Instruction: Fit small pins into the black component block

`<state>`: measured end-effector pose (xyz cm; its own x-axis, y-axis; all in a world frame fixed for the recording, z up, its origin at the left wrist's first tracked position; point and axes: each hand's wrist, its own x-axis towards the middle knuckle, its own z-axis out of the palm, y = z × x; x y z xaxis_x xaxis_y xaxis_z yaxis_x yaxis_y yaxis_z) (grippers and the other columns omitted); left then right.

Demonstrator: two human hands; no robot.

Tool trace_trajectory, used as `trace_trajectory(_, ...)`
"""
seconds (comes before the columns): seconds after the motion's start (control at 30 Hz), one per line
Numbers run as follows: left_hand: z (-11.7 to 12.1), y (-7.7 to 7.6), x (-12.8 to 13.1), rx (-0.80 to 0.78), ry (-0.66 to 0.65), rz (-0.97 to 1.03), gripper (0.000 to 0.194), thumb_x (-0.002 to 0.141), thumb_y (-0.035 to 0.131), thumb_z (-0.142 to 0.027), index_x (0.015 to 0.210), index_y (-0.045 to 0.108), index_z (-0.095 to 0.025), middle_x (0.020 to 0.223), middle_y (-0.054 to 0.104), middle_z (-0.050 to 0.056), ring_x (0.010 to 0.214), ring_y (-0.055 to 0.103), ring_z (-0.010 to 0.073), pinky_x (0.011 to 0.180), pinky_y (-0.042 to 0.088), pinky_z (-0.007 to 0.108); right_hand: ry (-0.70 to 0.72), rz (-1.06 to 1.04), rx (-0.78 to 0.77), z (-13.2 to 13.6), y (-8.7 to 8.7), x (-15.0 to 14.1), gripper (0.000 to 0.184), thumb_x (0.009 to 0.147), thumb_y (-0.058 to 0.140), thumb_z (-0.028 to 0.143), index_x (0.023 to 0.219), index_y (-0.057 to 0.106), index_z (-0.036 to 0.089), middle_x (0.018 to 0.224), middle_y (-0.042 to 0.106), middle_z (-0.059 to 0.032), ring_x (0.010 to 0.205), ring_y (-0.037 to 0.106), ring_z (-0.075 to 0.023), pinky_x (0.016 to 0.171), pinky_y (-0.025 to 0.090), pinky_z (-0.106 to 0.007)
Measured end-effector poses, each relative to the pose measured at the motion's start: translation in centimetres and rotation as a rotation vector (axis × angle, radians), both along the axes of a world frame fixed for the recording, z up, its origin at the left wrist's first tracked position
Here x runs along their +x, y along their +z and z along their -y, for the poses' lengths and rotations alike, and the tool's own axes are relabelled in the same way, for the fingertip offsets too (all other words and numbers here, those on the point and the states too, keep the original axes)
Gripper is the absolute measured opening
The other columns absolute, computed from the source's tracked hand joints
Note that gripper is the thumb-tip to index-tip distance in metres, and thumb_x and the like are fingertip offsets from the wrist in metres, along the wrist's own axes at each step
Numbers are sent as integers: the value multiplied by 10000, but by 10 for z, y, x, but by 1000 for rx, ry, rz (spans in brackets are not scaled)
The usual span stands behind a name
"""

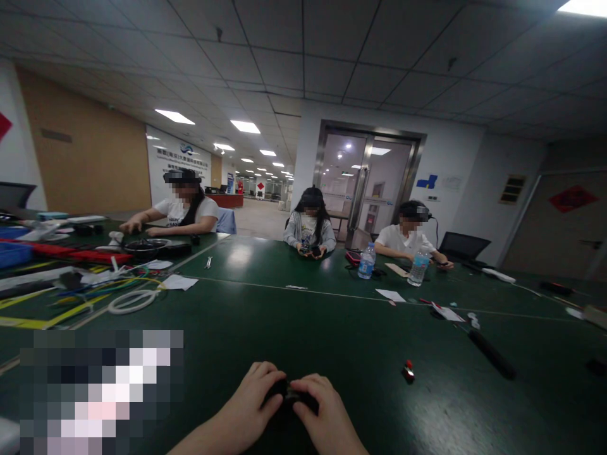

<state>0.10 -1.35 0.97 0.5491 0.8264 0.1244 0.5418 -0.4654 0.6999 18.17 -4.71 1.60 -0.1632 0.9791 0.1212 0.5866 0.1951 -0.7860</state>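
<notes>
At the near edge of the green table [213, 351], my left hand [256, 399] and my right hand [322, 407] both grip a small black object [289, 393]. My left fingers close round its left part and my right fingers round its right part. Its exact kind cannot be made out, since the fingers cover most of it. To the right, apart from my hands, lies a small red and silver item [408, 371].
Two water bottles [367, 262] stand across the table before seated people wearing headsets. A black rod-like object [490, 354] lies at right. Coiled white tubing [133, 302], papers [179, 282], wires and blue bins [14, 253] crowd the left. A small wrench [208, 262] lies farther back.
</notes>
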Motion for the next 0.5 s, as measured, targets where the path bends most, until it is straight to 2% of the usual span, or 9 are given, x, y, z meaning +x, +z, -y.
trace_trajectory(0.5, 1, 3, 2, 1, 12, -9, 287, 812, 438, -190, 1077, 543, -220, 1083, 500, 42, 1022, 421, 187, 922, 346, 317, -45, 1, -15, 2, 1, 1, 318, 713, 527, 202, 1021, 602, 239, 1087, 548, -39, 1036, 510, -192, 910, 378, -305)
